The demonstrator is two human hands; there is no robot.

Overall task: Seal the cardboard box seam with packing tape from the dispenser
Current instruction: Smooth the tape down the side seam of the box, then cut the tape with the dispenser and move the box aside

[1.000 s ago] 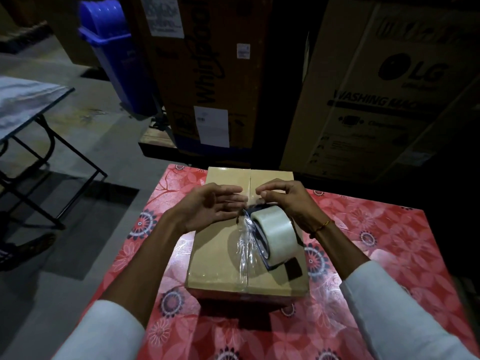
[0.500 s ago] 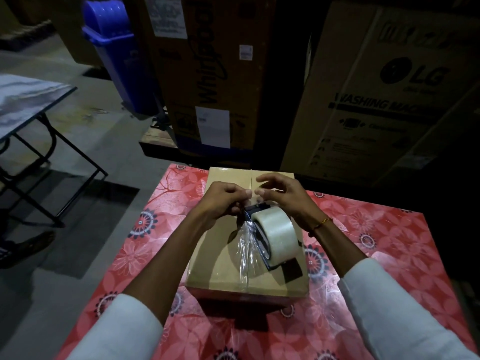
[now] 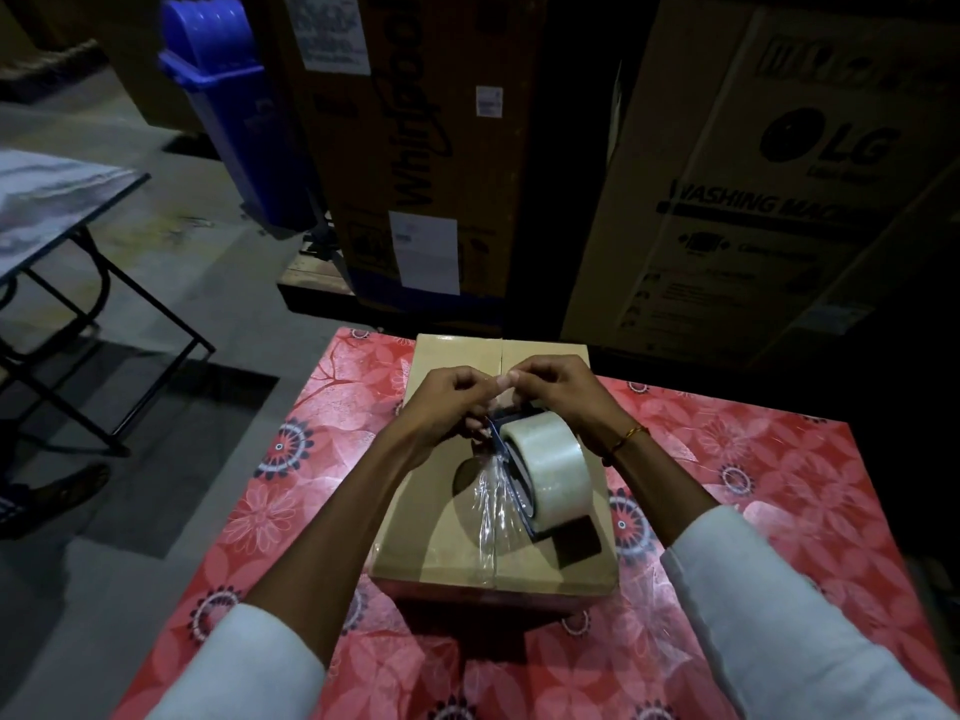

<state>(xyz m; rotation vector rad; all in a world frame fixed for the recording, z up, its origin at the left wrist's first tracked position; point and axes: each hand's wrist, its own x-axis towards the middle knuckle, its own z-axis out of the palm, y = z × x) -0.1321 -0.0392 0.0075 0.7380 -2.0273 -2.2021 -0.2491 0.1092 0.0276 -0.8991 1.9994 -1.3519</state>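
The left hand (image 3: 449,402) and the right hand (image 3: 558,394) meet fingertip to fingertip above the middle of the cardboard box (image 3: 441,522), both pinched narrow on what looks like the free end of the clear tape; the strip between the fingers is too thin and glossy to make out for certain. Just below them the tape dispenser (image 3: 540,472) rests on the box top, a fat, milky roll on a dark frame. A crinkled, shiny band of tape (image 3: 493,511) runs from the dispenser along the seam (image 3: 502,356) down to the near edge of the box, puckered rather than flat. The step in hand seems to be freeing or tearing the tape at the dispenser, with the far half of the seam still bare. The next move probably calls for a clean break and then firm smoothing, since the wrinkled film will not grip the matte brown board well. The box sits on a table (image 3: 753,511) under a glossy red floral cover.
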